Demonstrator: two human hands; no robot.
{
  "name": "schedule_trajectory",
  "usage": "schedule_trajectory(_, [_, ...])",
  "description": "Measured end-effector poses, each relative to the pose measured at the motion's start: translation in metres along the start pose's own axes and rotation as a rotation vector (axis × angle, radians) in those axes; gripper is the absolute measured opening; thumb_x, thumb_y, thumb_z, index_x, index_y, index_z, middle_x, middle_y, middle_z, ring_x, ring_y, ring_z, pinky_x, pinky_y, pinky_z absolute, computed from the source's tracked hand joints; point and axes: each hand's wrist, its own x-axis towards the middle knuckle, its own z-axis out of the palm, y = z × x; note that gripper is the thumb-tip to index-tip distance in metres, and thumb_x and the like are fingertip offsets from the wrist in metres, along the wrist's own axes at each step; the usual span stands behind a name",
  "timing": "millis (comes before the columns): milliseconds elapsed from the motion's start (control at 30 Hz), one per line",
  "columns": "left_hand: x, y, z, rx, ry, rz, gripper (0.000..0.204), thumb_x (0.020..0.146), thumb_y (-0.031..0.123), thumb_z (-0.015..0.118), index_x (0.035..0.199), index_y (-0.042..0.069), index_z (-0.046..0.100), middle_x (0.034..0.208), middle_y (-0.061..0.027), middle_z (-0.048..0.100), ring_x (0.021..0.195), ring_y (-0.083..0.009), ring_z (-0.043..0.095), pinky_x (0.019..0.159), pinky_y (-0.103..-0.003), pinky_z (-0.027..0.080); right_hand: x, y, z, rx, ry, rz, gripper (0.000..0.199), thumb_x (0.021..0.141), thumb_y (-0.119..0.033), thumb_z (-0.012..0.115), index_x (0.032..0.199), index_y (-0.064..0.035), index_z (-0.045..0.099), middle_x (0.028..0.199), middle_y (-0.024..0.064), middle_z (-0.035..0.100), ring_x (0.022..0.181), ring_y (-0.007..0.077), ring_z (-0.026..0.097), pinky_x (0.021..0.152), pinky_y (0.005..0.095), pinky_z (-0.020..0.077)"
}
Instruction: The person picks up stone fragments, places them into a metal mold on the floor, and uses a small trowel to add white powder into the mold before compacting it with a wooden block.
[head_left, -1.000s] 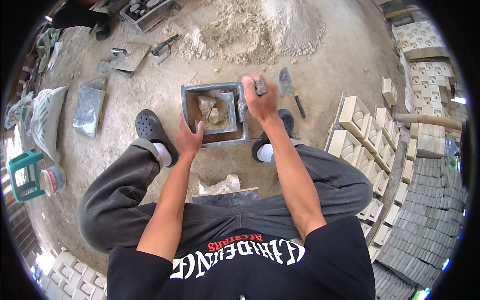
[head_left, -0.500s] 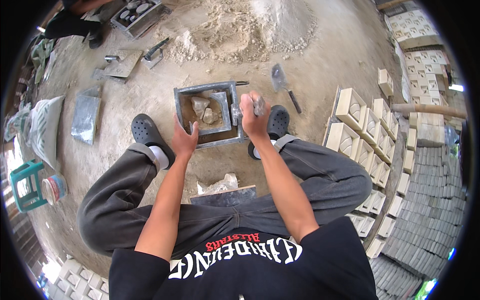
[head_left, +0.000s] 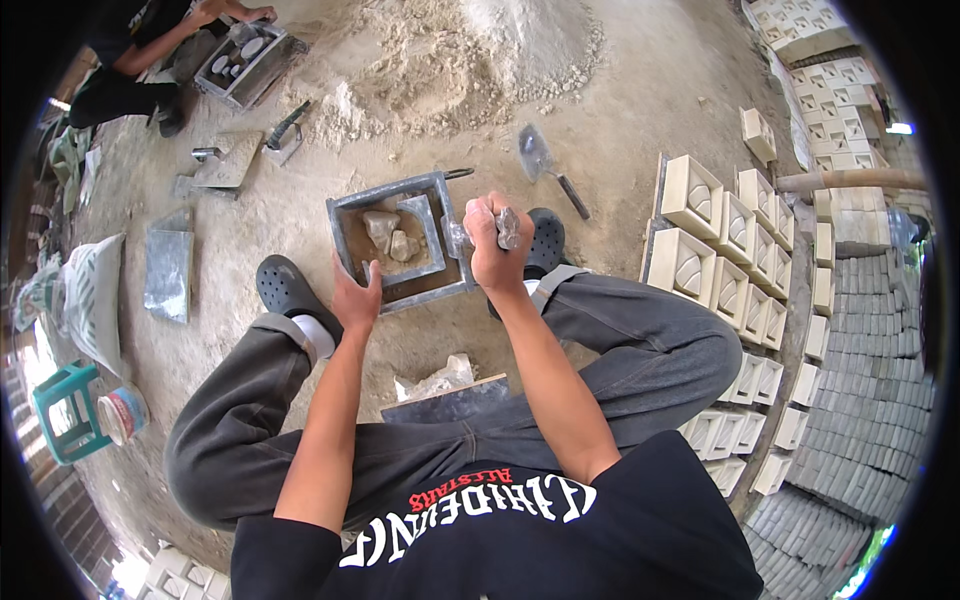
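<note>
A square grey box mould [head_left: 400,300] sits on the ground between my feet. Inside it are a smaller square frame [head_left: 432,226] and pale stone-like lumps [head_left: 384,238]. My left hand [head_left: 357,296] grips the mould's near left corner, thumb and fingers apart on either side of its wall. At the right wall, my right hand [head_left: 496,250] is closed around a grey, rough-surfaced, hammer-like tool [head_left: 508,228]. Part of this tool shows left of the fist, against the mould's right side; the fist hides the rest.
A trowel [head_left: 545,160] lies beyond my right foot. Pale moulded blocks [head_left: 690,265] stand in rows on the right. Sand and white powder [head_left: 535,45] are heaped ahead. Far left, another person's hand [head_left: 205,12] is above a second mould [head_left: 245,85]. A board [head_left: 445,400] lies before me.
The view has shifted, bringing the other person's hands into sight. My right hand still holds the tool by the mould's right wall. My left hand keeps its place at the corner.
</note>
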Motion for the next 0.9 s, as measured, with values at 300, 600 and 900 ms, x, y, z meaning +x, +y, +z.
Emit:
schedule_trajectory(300, [-0.002, 0.007, -0.002, 0.004, -0.034, -0.031, 0.085, 0.085, 0.051, 0.064, 0.148, 0.003, 0.032, 0.131, -0.0236, 0.057, 0.111, -0.0414, 0.061, 0.091, -0.047, 0.049, -0.015, -0.002, -0.008, -0.013, 0.012, -0.006, 0.037, 0.094, -0.017, 0.057, 0.063, -0.0047, 0.040, 0.053, 0.0003, 0.037, 0.051, 0.0077, 0.034, 0.047, 0.0316, 0.0274])
schedule_trajectory(600, [-0.004, 0.013, -0.008, -0.040, -0.046, -0.057, 0.082, 0.086, 0.053, 0.063, 0.146, 0.002, 0.035, 0.131, -0.0258, 0.056, 0.113, -0.0428, 0.059, 0.095, -0.047, 0.047, -0.030, -0.016, -0.002, -0.125, -0.083, -0.013, 0.036, 0.095, -0.015, 0.056, 0.063, -0.0026, 0.043, 0.050, 0.0040, 0.037, 0.047, 0.0089, 0.035, 0.045, 0.0329, 0.0292])
schedule_trajectory(900, [-0.003, 0.014, -0.006, -0.096, -0.027, -0.047, 0.079, 0.085, 0.048, 0.065, 0.145, 0.005, 0.038, 0.126, -0.0220, 0.061, 0.106, -0.0408, 0.063, 0.089, -0.048, 0.050, -0.039, 0.005, -0.020, -0.107, -0.057, 0.068, 0.030, 0.093, -0.011, 0.055, 0.066, -0.0002, 0.048, 0.055, 0.0019, 0.045, 0.051, 0.0081, 0.041, 0.048, 0.0285, 0.0316])
